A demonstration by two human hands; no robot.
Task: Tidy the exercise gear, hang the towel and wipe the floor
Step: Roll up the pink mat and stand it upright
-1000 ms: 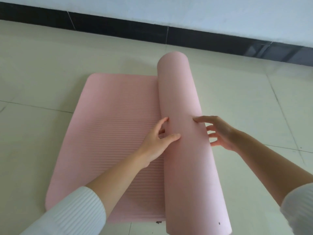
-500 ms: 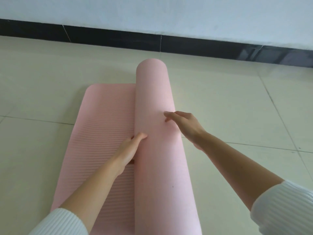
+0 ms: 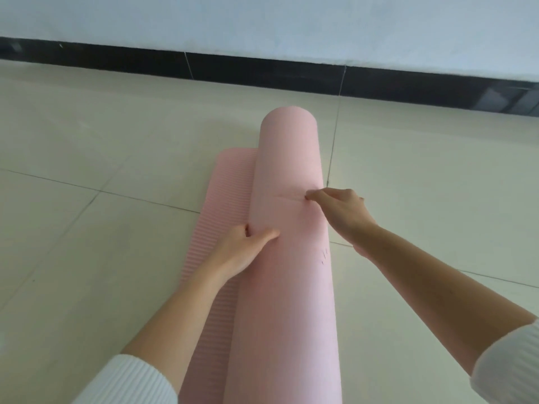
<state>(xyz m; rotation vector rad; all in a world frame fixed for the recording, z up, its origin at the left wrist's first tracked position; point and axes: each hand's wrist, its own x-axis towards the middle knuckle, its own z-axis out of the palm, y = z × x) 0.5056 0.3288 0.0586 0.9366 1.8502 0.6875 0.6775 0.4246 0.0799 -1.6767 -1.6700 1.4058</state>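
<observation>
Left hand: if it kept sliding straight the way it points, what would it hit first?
The rolled part of the pink mat. The left hand points forward and slightly right, straight into the roll; its thumb lies on it and its fingers tuck in at the seam beside the flat strip.

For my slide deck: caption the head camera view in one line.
Left hand and right hand on a nearly rolled pink mat, one narrow strip flat on the tiled floor.

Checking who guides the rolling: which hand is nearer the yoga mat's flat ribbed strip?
Left. The left hand holds the yoga mat roll at its left edge, right beside the flat ribbed strip; the right hand holds its right side, across the roll from the strip.
</observation>
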